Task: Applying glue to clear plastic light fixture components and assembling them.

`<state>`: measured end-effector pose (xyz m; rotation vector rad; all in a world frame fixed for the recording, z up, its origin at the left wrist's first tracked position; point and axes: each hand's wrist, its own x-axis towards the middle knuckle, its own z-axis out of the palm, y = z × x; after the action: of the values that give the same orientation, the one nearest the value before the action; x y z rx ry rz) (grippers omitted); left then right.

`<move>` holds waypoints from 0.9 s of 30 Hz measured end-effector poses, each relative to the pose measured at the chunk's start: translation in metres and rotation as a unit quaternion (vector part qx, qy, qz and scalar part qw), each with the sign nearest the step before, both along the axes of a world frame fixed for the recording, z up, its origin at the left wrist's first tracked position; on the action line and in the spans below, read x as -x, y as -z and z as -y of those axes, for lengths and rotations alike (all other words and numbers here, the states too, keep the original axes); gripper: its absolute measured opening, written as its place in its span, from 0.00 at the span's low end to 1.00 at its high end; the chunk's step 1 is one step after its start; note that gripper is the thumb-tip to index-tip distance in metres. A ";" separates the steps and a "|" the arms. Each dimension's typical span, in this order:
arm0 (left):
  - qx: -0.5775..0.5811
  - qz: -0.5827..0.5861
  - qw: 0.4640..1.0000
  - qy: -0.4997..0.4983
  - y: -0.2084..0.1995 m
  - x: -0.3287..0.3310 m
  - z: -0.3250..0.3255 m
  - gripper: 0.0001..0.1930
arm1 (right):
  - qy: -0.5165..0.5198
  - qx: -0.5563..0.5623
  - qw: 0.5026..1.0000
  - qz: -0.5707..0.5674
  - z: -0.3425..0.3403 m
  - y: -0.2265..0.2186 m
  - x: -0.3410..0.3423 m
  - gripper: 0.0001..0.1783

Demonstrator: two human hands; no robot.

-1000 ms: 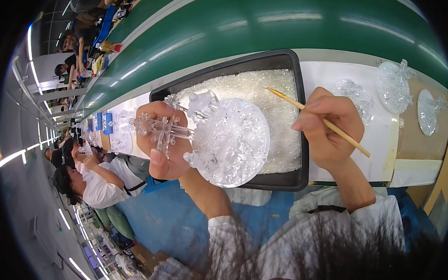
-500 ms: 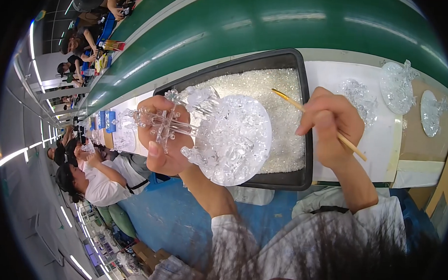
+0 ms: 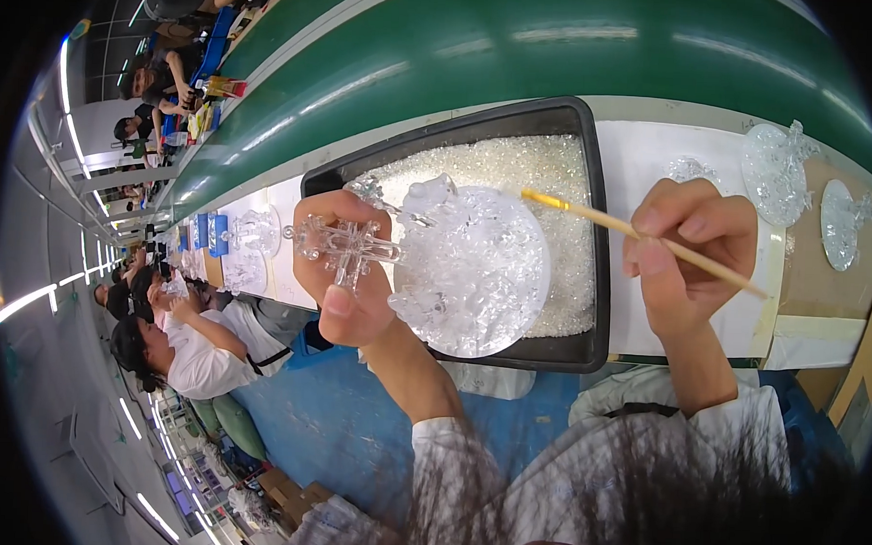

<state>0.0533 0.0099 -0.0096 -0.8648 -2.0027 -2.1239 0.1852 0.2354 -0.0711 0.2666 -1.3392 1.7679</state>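
My left hand (image 3: 353,313) is closed round the stem of a clear plastic ornament (image 3: 484,274), which has a cross-shaped part at one end and a wide round base at the other. The ornament is tilted over a black tray (image 3: 601,317) of clear granules (image 3: 566,167), and rough glittery bits cover the face of its base. My right hand (image 3: 691,248) pinches a thin paintbrush (image 3: 611,221) with a wooden handle. The yellowish brush tip points left, close to the upper edge of the base; whether it touches cannot be told.
Right of the tray lie several more clear ornaments, one with a round base (image 3: 774,174) and another on brown cardboard (image 3: 839,224). A green conveyor belt (image 3: 578,56) runs along the far side. More clear pieces (image 3: 255,233) lie to the left, near a co-worker (image 3: 198,355) in white.
My left hand has shifted right with the ornament and turned it slightly. My right hand has moved right, and the paintbrush now lies flatter, its tip slightly lower.
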 end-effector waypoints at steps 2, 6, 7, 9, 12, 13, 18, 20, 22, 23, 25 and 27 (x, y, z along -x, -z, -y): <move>0.026 -0.008 1.000 0.012 0.002 0.000 0.001 0.38 | -0.015 -0.015 1.000 -0.014 -0.003 -0.002 -0.001 0.13; 0.036 -0.022 0.999 -0.003 0.003 -0.001 0.001 0.39 | -0.071 0.084 0.993 -0.044 0.001 -0.009 -0.005 0.13; 0.035 -0.046 0.998 0.012 0.005 0.000 0.001 0.39 | -0.069 0.110 0.991 -0.039 0.004 -0.012 -0.007 0.12; 0.035 -0.068 0.997 0.026 0.009 0.002 0.003 0.40 | -0.081 0.103 0.991 -0.036 0.010 -0.016 -0.007 0.10; 0.010 -0.111 0.993 0.032 0.014 -0.001 -0.003 0.42 | -0.117 0.037 0.992 -0.019 0.007 -0.020 -0.010 0.06; 0.030 -0.103 0.994 -0.006 0.008 -0.006 -0.012 0.43 | -0.138 -0.023 0.990 -0.005 0.004 -0.024 -0.013 0.06; 0.088 -0.103 0.990 -0.039 0.006 -0.008 -0.011 0.45 | -0.153 -0.122 0.981 0.007 0.013 -0.022 -0.014 0.12; 0.093 -0.117 0.987 -0.065 0.007 -0.008 -0.012 0.45 | -0.173 -0.122 0.976 0.051 0.016 -0.030 -0.021 0.13; 0.100 -0.115 0.987 -0.060 0.005 -0.009 -0.010 0.46 | -0.191 -0.123 0.969 0.094 0.014 -0.037 -0.018 0.14; 0.107 -0.114 0.986 -0.054 0.004 -0.009 -0.009 0.46 | -0.145 -0.188 0.970 0.047 0.009 -0.038 -0.009 0.13; 0.103 -0.117 0.987 -0.049 0.008 -0.007 -0.012 0.45 | -0.094 -0.255 0.962 0.006 0.009 -0.035 -0.007 0.13; 0.093 -0.116 0.988 -0.038 0.017 -0.002 -0.017 0.45 | -0.126 -0.168 0.975 0.070 0.016 -0.023 -0.013 0.16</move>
<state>0.0558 0.0272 -0.0271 -0.9937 -2.0982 -1.7280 0.1984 0.2199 -0.0477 0.5268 -1.7725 1.7834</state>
